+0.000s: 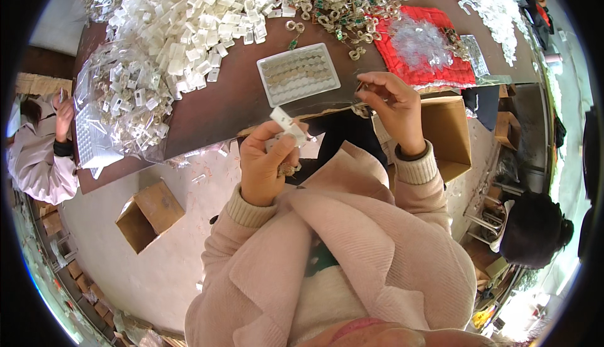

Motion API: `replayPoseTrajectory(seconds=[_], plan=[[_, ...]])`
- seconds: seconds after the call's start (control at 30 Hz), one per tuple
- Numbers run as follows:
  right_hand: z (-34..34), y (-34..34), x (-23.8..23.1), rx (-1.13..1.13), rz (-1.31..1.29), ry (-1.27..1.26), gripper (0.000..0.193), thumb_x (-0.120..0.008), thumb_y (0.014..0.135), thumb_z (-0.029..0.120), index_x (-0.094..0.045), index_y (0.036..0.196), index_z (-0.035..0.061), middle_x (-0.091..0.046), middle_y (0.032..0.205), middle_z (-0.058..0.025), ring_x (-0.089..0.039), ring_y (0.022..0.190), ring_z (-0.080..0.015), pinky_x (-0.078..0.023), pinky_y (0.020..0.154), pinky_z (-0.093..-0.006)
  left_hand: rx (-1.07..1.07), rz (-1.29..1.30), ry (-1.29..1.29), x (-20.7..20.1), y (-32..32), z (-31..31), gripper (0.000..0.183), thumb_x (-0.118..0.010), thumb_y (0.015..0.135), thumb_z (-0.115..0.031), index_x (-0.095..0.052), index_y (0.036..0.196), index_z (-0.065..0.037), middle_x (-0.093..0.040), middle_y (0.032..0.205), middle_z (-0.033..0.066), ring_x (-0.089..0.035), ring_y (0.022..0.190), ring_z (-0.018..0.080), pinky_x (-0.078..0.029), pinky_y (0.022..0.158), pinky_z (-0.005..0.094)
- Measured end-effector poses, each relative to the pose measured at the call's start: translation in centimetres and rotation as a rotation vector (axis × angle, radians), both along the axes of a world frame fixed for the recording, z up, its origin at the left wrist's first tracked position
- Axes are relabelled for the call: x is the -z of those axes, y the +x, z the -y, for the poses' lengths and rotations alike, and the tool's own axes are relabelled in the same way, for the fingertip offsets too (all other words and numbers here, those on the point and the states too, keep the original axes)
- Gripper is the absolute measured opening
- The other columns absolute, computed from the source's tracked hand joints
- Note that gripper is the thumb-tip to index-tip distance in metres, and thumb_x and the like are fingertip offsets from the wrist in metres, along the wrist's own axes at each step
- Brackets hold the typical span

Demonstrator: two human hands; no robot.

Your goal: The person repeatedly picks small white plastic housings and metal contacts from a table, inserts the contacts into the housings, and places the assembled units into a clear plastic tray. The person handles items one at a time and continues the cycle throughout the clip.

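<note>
My left hand [267, 161] is closed around a small white plastic piece [281, 118], shaped like a jewelry box insert or card. Another pale piece and something small and gold-toned show by its fingers. My right hand [397, 105] is raised at the table edge. Its thumb and forefinger pinch a small dark trinket [361, 87], too small to name surely. Between and beyond my hands, a white tray [265, 88] with rows of round hollows lies on the brown table [236, 98]. Some of its rows look filled with beige pieces.
White plastic pieces [195, 20] and shiny trinkets [340, 7] are heaped at the back. Clear plastic bits [418, 42] lie on red cloth [464, 75]. Cardboard boxes stand below right [456, 130] and on the floor [167, 205]. Another person's hand [65, 117] is at far left.
</note>
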State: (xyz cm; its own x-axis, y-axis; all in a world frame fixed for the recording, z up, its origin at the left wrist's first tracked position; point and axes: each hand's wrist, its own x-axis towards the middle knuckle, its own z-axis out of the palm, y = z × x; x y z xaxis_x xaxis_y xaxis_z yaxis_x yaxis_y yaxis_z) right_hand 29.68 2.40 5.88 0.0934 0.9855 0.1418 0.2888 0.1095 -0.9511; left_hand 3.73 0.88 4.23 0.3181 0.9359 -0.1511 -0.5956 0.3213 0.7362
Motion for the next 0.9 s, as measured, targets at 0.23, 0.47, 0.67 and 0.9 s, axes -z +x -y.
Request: replayPoseTrajectory(seconds=[0.23, 0.47, 0.67, 0.9], plan=[[0.8, -4.3, -3.1, -0.366, -0.046, 0.013, 0.034, -0.062, 0.085, -0.014, -0.065, 0.117, -0.0035, -0.068, 0.113, -0.0113, -0.066, 0.104, -0.0175, -0.052, 0.091, -0.0292, 0.031, -0.024, -0.02, -0.8, 0.1, 0.3, 0.022, -0.068, 0.092, -0.001, -0.065, 0.113, 0.003, -0.069, 0.096, 0.0097, -0.055, 0.06, 0.0067, -0.044, 0.053, 0.0196], [1.3, -8.0, -3.3, -0.213, 0.082, 0.183, 0.033, -0.067, 0.081, -0.01, -0.067, 0.112, 0.0003, -0.073, 0.102, -0.0109, -0.069, 0.089, -0.0169, -0.053, 0.084, -0.0282, -0.076, -0.012, 0.053, -0.8, 0.0, 1.0, 0.024, -0.072, 0.089, -0.002, -0.065, 0.112, 0.002, -0.068, 0.088, 0.0066, -0.059, 0.063, 0.0083, -0.048, 0.056, 0.0196], [1.2, -8.6, -2.7, -0.196, 0.115, 0.209, 0.022, -0.072, 0.079, -0.005, -0.071, 0.1, 0.0027, -0.074, 0.097, -0.0071, -0.07, 0.084, -0.0163, -0.044, 0.102, -0.0396, -0.184, 0.016, 0.115, -0.8, 0.1, 1.1, 0.024, -0.072, 0.088, 0.002, -0.064, 0.11, 0.002, -0.07, 0.097, 0.0093, -0.061, 0.067, 0.0086, -0.051, 0.058, 0.0202], [1.0, -8.6, -3.8, -0.295, 0.248, 0.314, 0.022, -0.073, 0.077, -0.001, -0.074, 0.097, 0.0081, -0.073, 0.088, -0.0033, -0.069, 0.079, -0.0191, -0.041, 0.104, -0.0442, -0.216, -0.167, 0.285, -0.9, -1.2, 0.5, 0.025, -0.071, 0.083, 0.009, -0.056, 0.1, -0.002, -0.07, 0.103, 0.0135, -0.064, 0.076, 0.0088, -0.055, 0.063, 0.0219]])
